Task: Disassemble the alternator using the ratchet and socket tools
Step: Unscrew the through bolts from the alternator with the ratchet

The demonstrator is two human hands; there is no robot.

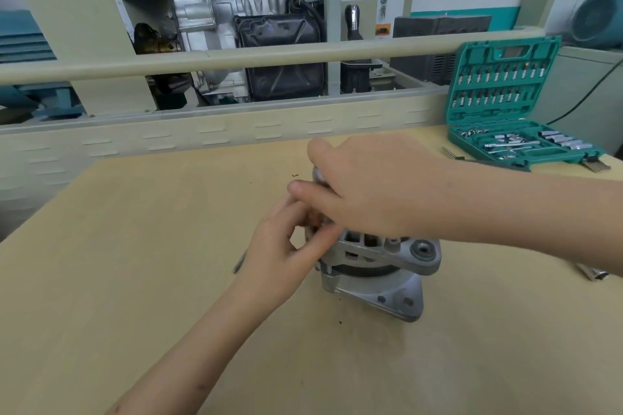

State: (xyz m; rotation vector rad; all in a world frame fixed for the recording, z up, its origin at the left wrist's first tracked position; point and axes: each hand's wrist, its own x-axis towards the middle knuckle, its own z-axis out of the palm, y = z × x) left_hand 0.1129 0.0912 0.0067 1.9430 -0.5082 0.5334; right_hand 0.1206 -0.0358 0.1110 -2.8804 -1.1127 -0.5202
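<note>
- Two hands meet over the top of the alternator (377, 266), which stands on the desk (135, 246) with its wide flange down
- The left hand (279, 253) comes up from below; its fingers (296, 209) are curled in with the thumb at the alternator's upper left edge, seemingly pinching something small there, but blur keeps me from telling what
- The right hand (364, 189) reaches in from the right and lies across the alternator's top, fingers bent down over it; a bit of rounded metal shows just under its forefinger, and whether they clamp that part or only rest on it I cannot tell
- The two sets of fingers touch or nearly touch above the housing's left side
- Below and right of the fingers, the housing's vent slots and a mounting ear with a round hole show clear
- A small dark thing (240, 263) lies on the desk just left of the left hand, too blurred to name
- Well off to the right of the fingers, at the desk's far corner, a green tool case (505, 104) stands open with rows of bits in its lid and sockets in its tray
- Near the right forearm, at the desk's right edge, a small metal piece (593, 272) lies alone
</note>
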